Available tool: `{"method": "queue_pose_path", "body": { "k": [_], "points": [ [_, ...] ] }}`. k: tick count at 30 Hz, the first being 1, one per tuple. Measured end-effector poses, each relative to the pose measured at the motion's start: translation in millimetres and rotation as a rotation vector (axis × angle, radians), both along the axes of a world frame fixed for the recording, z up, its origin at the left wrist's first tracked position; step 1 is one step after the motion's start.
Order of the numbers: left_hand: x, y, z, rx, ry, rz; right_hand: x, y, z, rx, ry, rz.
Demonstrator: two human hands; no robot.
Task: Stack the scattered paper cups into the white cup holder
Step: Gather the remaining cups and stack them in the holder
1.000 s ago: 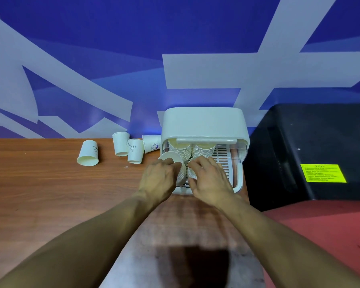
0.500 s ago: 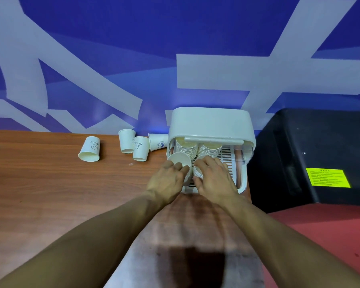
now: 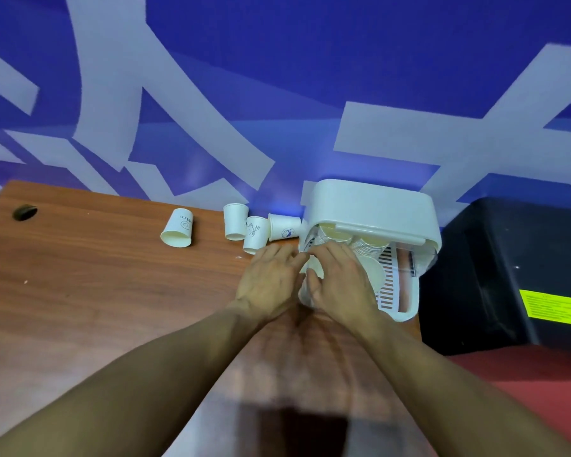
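Observation:
The white cup holder (image 3: 373, 206) stands at the table's back right, its slotted tray (image 3: 406, 313) pulled out toward me. Stacks of paper cups (image 3: 371, 249) lie inside it. My left hand (image 3: 271, 282) and my right hand (image 3: 342, 282) meet at the tray's front left and cup a white paper cup (image 3: 313, 275) between them, fingertips touching above it. Another cup's open mouth (image 3: 376, 277) shows just right of my right hand. Several loose cups lie left of the holder: one apart (image 3: 177, 228), and three close together (image 3: 234, 221) (image 3: 256, 235) (image 3: 284, 227).
The wooden table (image 3: 96, 291) has a cable hole (image 3: 23, 212) at its far left. A black box (image 3: 508, 275) with a yellow label (image 3: 552, 308) stands right of the table, on a red floor. A blue and white wall runs behind.
Both hands have shifted left on the tray and closed together round one cup, uncovering the cup to their right. The view has turned left.

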State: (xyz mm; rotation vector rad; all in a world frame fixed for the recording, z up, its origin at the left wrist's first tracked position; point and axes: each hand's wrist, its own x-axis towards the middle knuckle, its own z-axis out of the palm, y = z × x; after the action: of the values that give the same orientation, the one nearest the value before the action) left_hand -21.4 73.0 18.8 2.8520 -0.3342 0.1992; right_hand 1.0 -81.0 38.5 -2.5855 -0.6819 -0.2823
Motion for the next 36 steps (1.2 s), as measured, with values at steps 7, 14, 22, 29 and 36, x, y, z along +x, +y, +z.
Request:
{"method": "queue_pose_path", "body": {
  "k": [7, 14, 22, 29, 36],
  "points": [
    [-13.1, 112.3, -12.4, -0.180, 0.098, 0.302, 4.7, 89.6, -11.6, -0.036, 0.094, 0.077],
    [-0.7, 204.9, -49.4, -0.573, 0.336, 0.614, 41.6, 172.5, -44.3, -0.206, 0.307, -0.021],
    [42.2, 243.1, -93.8, -1.092, 0.510, 0.661, 106.7, 234.2, -73.5, -0.342, 0.409, -0.126],
    [59.2, 248.9, -107.3, -1.029, 0.501, 0.827, 141.0, 255.5, -90.7, -0.515, 0.430, -0.113],
    [56.1, 251.9, -102.3, -0.749, 0.305, 0.801, 147.5, 266.8, -91.7, -0.572, 0.485, -0.136]
  ]
}}
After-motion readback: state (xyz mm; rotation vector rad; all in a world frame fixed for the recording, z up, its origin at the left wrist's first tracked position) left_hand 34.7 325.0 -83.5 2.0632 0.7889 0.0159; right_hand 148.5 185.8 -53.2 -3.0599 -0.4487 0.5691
